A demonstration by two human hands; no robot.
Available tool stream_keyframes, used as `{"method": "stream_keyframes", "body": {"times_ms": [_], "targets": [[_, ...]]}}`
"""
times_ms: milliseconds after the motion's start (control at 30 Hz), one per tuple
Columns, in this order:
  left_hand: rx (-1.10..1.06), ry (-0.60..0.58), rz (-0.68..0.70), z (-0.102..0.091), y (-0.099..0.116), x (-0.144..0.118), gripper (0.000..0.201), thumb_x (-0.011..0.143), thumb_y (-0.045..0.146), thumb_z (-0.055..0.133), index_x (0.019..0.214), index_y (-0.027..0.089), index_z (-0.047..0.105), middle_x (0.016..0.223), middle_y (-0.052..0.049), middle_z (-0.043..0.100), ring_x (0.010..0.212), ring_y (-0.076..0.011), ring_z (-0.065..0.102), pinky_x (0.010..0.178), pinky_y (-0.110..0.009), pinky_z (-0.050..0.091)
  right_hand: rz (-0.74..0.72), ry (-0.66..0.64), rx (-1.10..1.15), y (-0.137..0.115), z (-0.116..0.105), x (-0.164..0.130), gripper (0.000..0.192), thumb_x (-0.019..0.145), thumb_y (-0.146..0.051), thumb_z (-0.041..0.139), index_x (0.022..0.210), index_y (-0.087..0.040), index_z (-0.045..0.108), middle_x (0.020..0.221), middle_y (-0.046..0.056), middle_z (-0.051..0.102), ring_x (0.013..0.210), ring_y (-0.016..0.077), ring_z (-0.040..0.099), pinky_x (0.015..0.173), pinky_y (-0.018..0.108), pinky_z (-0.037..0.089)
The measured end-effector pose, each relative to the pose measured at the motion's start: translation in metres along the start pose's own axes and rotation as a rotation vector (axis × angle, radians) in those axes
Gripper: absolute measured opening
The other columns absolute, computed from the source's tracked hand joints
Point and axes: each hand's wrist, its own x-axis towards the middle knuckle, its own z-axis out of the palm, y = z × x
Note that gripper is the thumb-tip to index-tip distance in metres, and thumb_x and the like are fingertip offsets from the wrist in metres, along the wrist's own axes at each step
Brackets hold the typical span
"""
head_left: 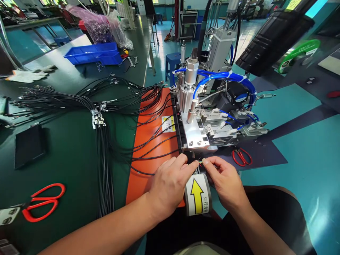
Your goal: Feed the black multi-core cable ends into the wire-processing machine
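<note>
My left hand [170, 182] is closed around the end of a black cable [145, 173], which runs in from the left and disappears under the palm. Thin coloured wires [200, 162], green and red among them, show between my two hands. The thumb and forefinger of my right hand [225, 180] pinch the green one. Both hands are at the front edge of a metal machine [195, 134] with cylinders and blue air tubes. Just below the fingertips is a round part [198, 194] bearing a yellow arrow label. The fingers hide the exact wire ends.
More black cables [103, 170] lie bundled on the green table [77, 152] and across an orange plate [148, 141]. Red-handled scissors [44, 202] lie at left, another red pair [241, 157] at right. A blue tray [92, 54], bags [98, 26] and gloves [28, 76] are farther back.
</note>
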Motion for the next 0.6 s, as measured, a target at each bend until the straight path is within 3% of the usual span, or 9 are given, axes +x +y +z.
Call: {"method": "stream_keyframes", "body": {"times_ms": [167, 400, 600], "targets": [[0.006, 0.005, 0.004, 0.0015, -0.0006, -0.0006, 0.031, 0.094, 0.018, 0.051, 0.121, 0.025, 0.064, 0.093, -0.005, 0.056, 0.080, -0.0196, 0.057, 0.069, -0.033, 0.050, 0.018, -0.033, 0.012, -0.0013, -0.0010, 0.0022, 0.045, 0.081, -0.061, 0.064, 0.086, -0.017, 0.070, 0.055, 0.000, 0.050, 0.050, 0.0126, 0.039, 0.046, 0.026, 0.029], [0.030, -0.020, 0.008, 0.0006, -0.0008, 0.0006, 0.033, 0.094, 0.018, 0.051, 0.123, 0.027, 0.062, 0.095, -0.005, 0.057, 0.081, -0.0197, 0.057, 0.070, -0.032, 0.051, -0.003, -0.062, 0.029, -0.0013, -0.0008, 0.0031, 0.043, 0.080, -0.059, 0.067, 0.084, -0.016, 0.069, 0.065, 0.002, 0.058, 0.053, 0.0126, 0.043, 0.048, 0.025, 0.032], [0.064, -0.068, 0.005, -0.0029, 0.0008, 0.0018, 0.036, 0.091, 0.017, 0.054, 0.124, 0.028, 0.061, 0.092, -0.004, 0.055, 0.079, -0.0200, 0.056, 0.067, -0.032, 0.050, -0.058, -0.096, -0.045, 0.0006, -0.0021, 0.0037, 0.037, 0.089, -0.054, 0.061, 0.091, -0.018, 0.067, 0.077, 0.003, 0.062, 0.065, 0.0139, 0.050, 0.058, 0.026, 0.041]]}}
